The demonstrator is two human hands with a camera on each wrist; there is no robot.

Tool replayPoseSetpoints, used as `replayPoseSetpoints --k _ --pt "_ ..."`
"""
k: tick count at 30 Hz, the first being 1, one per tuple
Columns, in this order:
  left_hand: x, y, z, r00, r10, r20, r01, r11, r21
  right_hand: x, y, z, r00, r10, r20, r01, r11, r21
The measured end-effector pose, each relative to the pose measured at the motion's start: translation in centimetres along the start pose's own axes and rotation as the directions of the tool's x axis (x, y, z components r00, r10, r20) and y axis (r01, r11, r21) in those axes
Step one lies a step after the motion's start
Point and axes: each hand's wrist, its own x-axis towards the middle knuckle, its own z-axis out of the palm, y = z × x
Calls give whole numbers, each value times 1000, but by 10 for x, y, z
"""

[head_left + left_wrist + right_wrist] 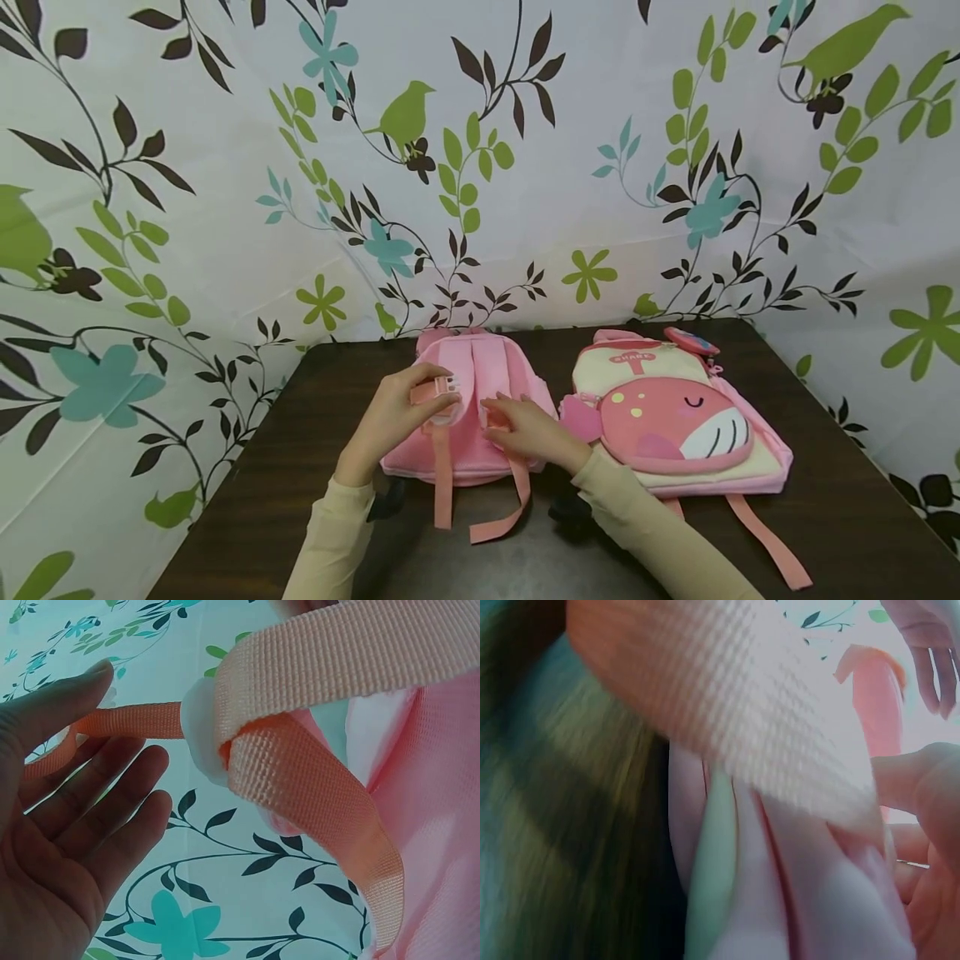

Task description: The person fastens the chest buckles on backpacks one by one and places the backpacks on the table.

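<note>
The pink backpack (481,463) lies on the table (262,500), long axis pointing forward, beneath the left hand (396,408), pinching its left webbing strap (443,479), and the equally near right hand (538,429), pinching the right webbing strap (522,483).

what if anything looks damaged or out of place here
Nothing looks spilled or damaged. Mildly odd: one loose strap end of the straps-up backpack curls sideways, while its neighbour runs straight, so the pair looks uneven. Nothing stands out on the other backpack.
</note>
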Motion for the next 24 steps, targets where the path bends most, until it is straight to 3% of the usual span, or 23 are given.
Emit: replayPoseSetpoints --k 5,10,17,24 --pt "0 -1 0 1000 6 -3 -6 1000 -11 10 -6 11 997 -79 3 79 994 -71" --pt "0 0 -2 1000 -9 -11 9 1000 -6 16 -9 18 996 -80 -24 76 987 -143" --pt "0 2 -7 999 -45 23 45 999 1 17 -6 20 995 -77 -62 69 992 -109" --pt "-3 2 -14 997 -76 32 75 997 37 18 -4 16 998 -45 -51 41 995 -87"
